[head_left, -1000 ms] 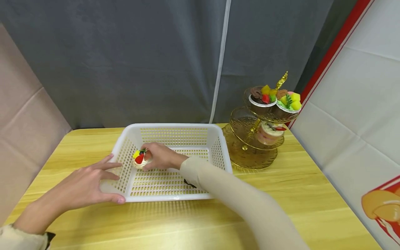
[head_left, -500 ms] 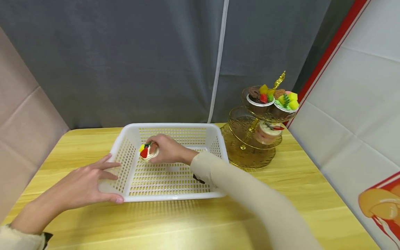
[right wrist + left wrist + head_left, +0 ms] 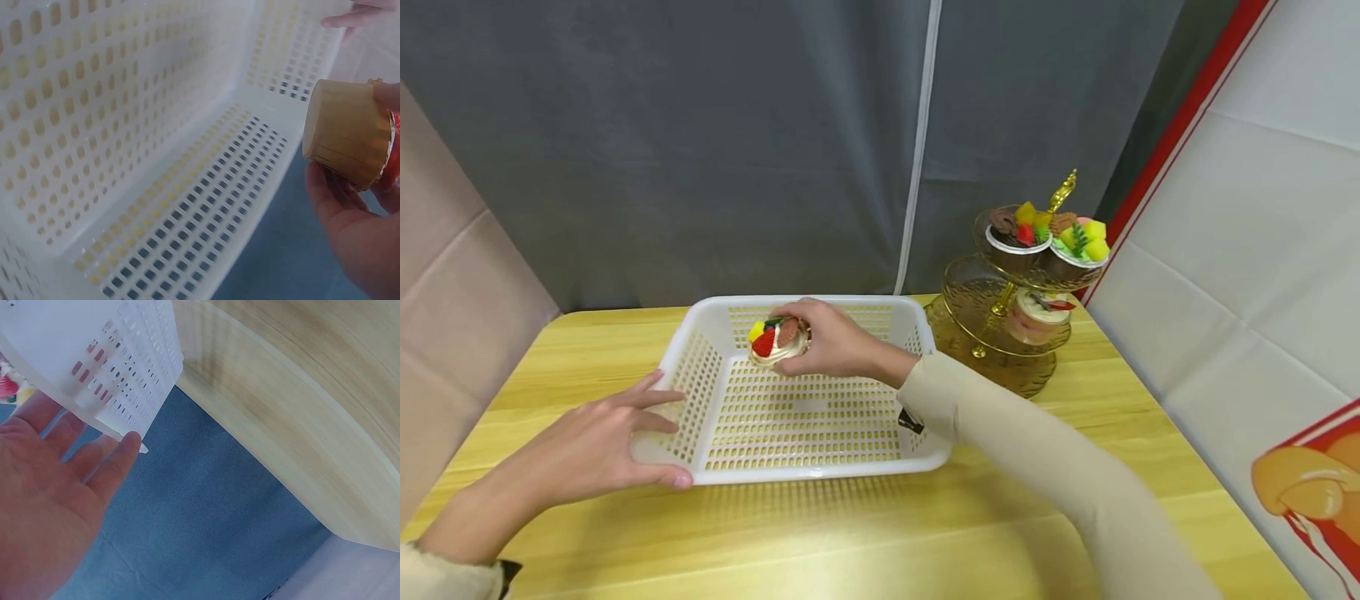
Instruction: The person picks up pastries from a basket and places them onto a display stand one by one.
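My right hand (image 3: 835, 340) grips a cupcake (image 3: 767, 343) topped with white cream, a strawberry, yellow fruit and a brown biscuit. It is held up over the back left part of a white perforated plastic basket (image 3: 820, 473). In the right wrist view the gold paper cup (image 3: 350, 134) of the cupcake shows, thumb on one side and fingers on the other. My left hand (image 3: 602, 442) rests at the basket's left rim, its fingers loosely extended over the edge and the thumb at the front corner. The left wrist view shows those fingers (image 3: 115, 465) against the rim.
A gold three-tier cake stand (image 3: 1033, 379) stands right of the basket. Two dessert cups (image 3: 1018, 258) sit on its top tier, a pink layered dessert (image 3: 1037, 321) on the middle tier. Behind the wooden table (image 3: 820, 550) hangs a grey curtain (image 3: 700, 150); a white panel (image 3: 1262, 250) borders the right.
My right hand has lifted the cupcake up from the basket's left part and carried it right and toward the back. My left hand has stayed at the rim.
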`<state>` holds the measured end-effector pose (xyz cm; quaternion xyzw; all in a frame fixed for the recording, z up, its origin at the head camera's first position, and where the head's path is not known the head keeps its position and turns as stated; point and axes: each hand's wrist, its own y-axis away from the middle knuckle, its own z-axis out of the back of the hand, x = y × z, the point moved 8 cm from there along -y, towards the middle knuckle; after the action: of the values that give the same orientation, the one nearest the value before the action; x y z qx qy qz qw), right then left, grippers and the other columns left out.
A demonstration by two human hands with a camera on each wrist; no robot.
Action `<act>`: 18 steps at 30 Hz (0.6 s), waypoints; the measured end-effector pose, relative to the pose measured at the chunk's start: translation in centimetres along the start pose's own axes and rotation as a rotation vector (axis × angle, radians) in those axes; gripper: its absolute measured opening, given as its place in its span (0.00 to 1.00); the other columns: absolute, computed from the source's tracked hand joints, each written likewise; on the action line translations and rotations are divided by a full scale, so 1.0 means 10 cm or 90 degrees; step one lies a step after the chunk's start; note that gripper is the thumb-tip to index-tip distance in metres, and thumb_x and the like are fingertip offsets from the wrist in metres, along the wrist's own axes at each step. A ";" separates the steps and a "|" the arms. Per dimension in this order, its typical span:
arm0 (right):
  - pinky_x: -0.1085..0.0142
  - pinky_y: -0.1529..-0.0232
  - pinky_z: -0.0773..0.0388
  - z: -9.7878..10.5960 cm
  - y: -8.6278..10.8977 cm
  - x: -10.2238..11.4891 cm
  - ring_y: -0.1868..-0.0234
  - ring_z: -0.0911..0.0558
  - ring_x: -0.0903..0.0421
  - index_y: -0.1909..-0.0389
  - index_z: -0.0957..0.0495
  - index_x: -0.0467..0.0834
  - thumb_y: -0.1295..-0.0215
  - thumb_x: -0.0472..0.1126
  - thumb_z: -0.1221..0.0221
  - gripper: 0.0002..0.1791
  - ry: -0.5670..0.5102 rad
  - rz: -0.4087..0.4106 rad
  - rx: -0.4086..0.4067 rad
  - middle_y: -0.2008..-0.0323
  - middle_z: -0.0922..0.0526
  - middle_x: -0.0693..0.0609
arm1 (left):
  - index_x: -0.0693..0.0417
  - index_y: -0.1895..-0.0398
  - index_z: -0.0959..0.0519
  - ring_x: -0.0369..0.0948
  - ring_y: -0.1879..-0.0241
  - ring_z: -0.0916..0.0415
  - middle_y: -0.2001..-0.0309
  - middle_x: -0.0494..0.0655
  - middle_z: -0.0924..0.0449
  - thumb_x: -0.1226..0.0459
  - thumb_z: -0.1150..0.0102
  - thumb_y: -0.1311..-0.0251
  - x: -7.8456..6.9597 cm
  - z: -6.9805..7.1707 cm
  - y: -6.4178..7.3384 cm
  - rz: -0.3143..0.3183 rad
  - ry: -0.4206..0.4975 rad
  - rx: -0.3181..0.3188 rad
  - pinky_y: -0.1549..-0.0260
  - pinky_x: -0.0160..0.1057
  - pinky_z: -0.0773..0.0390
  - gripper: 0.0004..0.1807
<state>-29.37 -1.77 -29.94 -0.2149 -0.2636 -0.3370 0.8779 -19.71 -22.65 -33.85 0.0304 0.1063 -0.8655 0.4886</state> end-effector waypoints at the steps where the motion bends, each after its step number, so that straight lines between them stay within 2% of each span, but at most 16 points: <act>1: 0.73 0.54 0.27 0.04 0.02 0.02 0.52 0.24 0.60 0.38 0.25 0.42 0.48 0.42 0.28 0.34 -0.004 0.003 -0.005 0.48 0.21 0.52 | 0.48 0.61 0.11 0.61 0.33 0.36 0.40 0.47 0.21 0.29 0.31 0.64 0.00 0.00 0.00 0.000 -0.001 0.001 0.63 0.61 0.23 0.38; 4: 0.72 0.56 0.26 0.17 0.10 0.06 0.55 0.24 0.60 0.38 0.24 0.42 0.48 0.42 0.28 0.33 -0.020 0.010 -0.022 0.50 0.21 0.52 | 0.48 0.61 0.11 0.61 0.33 0.36 0.40 0.47 0.22 0.29 0.31 0.63 0.01 -0.01 -0.01 0.000 -0.001 0.005 0.63 0.61 0.23 0.37; 13: 0.70 0.48 0.26 0.48 0.32 0.11 0.52 0.22 0.61 0.39 0.23 0.45 0.48 0.43 0.27 0.33 -0.034 0.009 -0.075 0.50 0.21 0.54 | 0.49 0.61 0.11 0.62 0.32 0.37 0.39 0.47 0.22 0.29 0.31 0.63 0.01 -0.01 0.00 -0.001 0.001 0.005 0.62 0.63 0.24 0.37; 18: 0.68 0.50 0.24 0.61 0.47 0.10 0.54 0.20 0.61 0.40 0.23 0.44 0.50 0.42 0.26 0.33 -0.052 0.017 -0.116 0.51 0.21 0.54 | 0.49 0.60 0.11 0.62 0.32 0.37 0.39 0.47 0.22 0.30 0.31 0.63 0.00 -0.01 0.00 -0.002 0.003 0.001 0.61 0.63 0.24 0.37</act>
<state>-27.36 4.35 -25.60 -0.3112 -0.2648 -0.3388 0.8475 -19.71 -22.64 -33.91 0.0329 0.1072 -0.8661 0.4871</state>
